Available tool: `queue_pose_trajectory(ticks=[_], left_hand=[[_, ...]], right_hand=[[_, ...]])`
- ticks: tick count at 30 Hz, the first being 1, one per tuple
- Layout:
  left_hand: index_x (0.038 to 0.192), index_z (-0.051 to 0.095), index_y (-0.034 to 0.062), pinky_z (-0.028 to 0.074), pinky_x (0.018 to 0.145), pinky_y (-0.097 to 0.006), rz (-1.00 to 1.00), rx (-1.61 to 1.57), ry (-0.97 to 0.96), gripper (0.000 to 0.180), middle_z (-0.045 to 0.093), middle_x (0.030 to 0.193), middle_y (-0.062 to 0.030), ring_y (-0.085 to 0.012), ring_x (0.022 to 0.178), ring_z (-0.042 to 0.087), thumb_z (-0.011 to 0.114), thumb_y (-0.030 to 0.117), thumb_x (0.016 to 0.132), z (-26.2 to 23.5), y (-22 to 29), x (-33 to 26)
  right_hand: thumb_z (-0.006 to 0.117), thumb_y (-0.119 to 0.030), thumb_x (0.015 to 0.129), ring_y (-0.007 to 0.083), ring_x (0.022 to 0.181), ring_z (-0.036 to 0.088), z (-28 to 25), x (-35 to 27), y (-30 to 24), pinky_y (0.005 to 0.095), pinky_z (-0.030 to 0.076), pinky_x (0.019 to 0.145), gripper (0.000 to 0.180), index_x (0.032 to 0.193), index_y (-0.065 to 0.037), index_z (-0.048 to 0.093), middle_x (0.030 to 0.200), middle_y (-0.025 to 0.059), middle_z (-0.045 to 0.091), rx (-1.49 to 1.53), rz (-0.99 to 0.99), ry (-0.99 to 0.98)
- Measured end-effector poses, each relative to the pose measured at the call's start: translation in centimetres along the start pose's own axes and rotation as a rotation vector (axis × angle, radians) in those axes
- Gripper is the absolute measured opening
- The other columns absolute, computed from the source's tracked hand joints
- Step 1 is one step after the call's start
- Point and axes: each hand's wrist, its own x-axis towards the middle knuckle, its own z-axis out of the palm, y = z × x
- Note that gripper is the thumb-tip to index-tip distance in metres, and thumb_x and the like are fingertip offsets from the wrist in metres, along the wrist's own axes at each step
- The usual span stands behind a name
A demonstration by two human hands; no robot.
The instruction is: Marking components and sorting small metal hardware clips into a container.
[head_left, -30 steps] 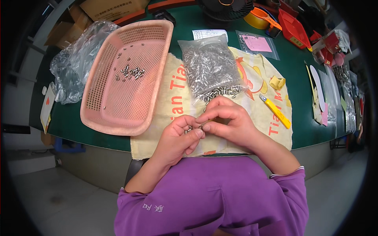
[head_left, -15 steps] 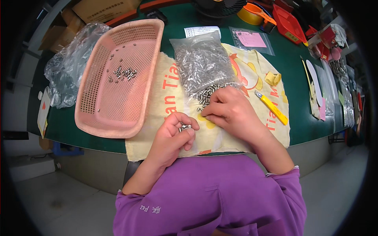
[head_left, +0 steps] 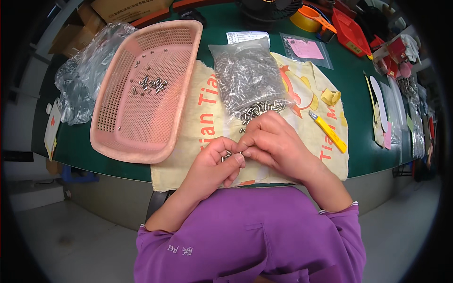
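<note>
Several small shiny metal pins (head_left: 227,155) lie in the curled fingers of my left hand (head_left: 214,165), above the cloth. My right hand (head_left: 273,146) meets it with thumb and forefinger pinched together at the left fingertips. What sits in that pinch is too small to make out, though a bit of metal glints there. Just beyond my hands, loose metal pins (head_left: 259,109) spill from the mouth of a clear plastic bag (head_left: 247,70) full of them. To the left, a pink plastic basket (head_left: 137,113) holds a small heap of similar pins (head_left: 153,84).
A printed cream cloth (head_left: 188,146) covers part of the green table (head_left: 358,108). On it, right of my hands, lie a yellow utility knife (head_left: 328,132) and crumpled yellow paper (head_left: 330,97). A crumpled clear bag (head_left: 78,80) lies left of the basket; a red tray (head_left: 349,30) stands far right.
My right hand has come back from the loose pins to my left fingertips. The left hand, still holding pins, has shifted slightly right. The whole view has moved a little.
</note>
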Motion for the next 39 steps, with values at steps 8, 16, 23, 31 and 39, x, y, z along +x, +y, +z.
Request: queue_pose_trajectory(ticks=[8,16,23,31,39], left_hand=[[0.103,0.051,0.0031,0.036,0.045,-0.020,0.004,-0.214,-0.019,0.009,0.059,0.087,-0.0065,-0.0061,0.054,0.045,0.048,0.009,0.098,-0.2,-0.1,0.1],[0.105,0.049,0.0040,0.035,0.046,-0.020,0.057,-0.200,-0.017,0.009,0.060,0.089,-0.0075,-0.0068,0.055,0.045,0.049,0.006,0.096,-0.3,-0.4,0.0],[0.107,0.047,0.0046,0.040,0.055,-0.021,0.059,-0.137,0.005,0.014,0.057,0.098,-0.0077,-0.0079,0.064,0.048,0.049,0.002,0.093,0.1,0.0,-0.3],[0.108,0.047,0.0042,0.039,0.053,-0.021,0.028,-0.193,-0.006,0.016,0.056,0.096,-0.0064,-0.0077,0.063,0.048,0.050,0.004,0.093,-0.3,0.0,-0.1],[0.108,0.047,0.0043,0.037,0.048,-0.021,0.050,-0.160,0.036,0.013,0.057,0.089,-0.0062,-0.0071,0.058,0.047,0.052,0.007,0.096,-0.1,-0.3,0.1]], right_hand=[[0.069,-0.008,0.078,0.0257,0.088,0.056,0.1,-0.3,0.8,0.0356,0.045,0.078,0.013,0.091,-0.011,0.068,0.087,0.0051,0.058,0.002,0.131,0.157],[0.068,-0.007,0.078,0.0266,0.088,0.056,0.0,-0.3,1.2,0.0366,0.045,0.078,0.014,0.091,-0.011,0.068,0.087,0.0057,0.058,-0.147,0.186,0.220],[0.071,-0.009,0.074,0.0254,0.089,0.055,0.5,-0.4,1.6,0.0371,0.044,0.080,0.016,0.090,-0.011,0.069,0.087,0.0054,0.057,-0.208,0.183,0.114],[0.073,-0.010,0.073,0.0253,0.092,0.054,0.9,0.0,1.2,0.0376,0.044,0.083,0.014,0.084,-0.009,0.066,0.090,0.0057,0.056,-0.268,0.138,0.021],[0.074,-0.011,0.072,0.0268,0.092,0.053,0.4,0.0,0.5,0.0376,0.044,0.081,0.020,0.088,-0.009,0.062,0.094,0.0050,0.055,-0.058,-0.025,0.078]])
